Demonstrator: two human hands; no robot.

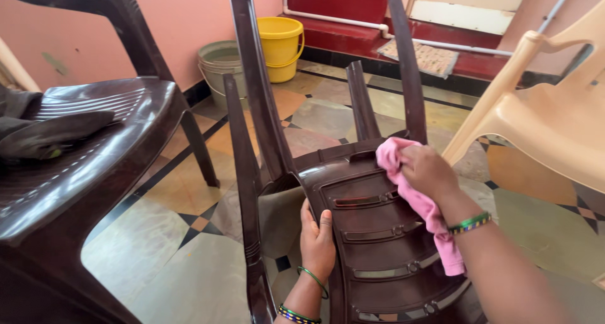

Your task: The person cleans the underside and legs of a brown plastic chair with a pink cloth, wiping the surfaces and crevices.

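Legs up, an overturned dark brown plastic chair (372,236) fills the middle of the head view, its slotted backrest lying toward the camera and its four legs pointing away and upward over the patterned tile floor (157,248). The left hand (317,241) clasps the near left edge of the backrest, fingers curled over the rim and thumb on the outer face, a firm closed grip on the chair; green and beaded bangles ring that wrist. The right hand (428,171) presses a pink cloth (419,204) against the upper part of the backrest, close to where the seat begins; its fingers are folded around the bunched top of the cloth, whose free end trails down under the wrist across the slats. A green bangle sits on that forearm.

To the left stands a second dark brown chair (88,173), upright, with a dark grey rag (53,135) lying on its seat. At the right edge a beige plastic chair (554,122) is tilted. Farther back, near the pink wall, a yellow bucket (280,46) stands just beside a pale green tub (219,69), and a woven doormat (422,58) lies on the red step.
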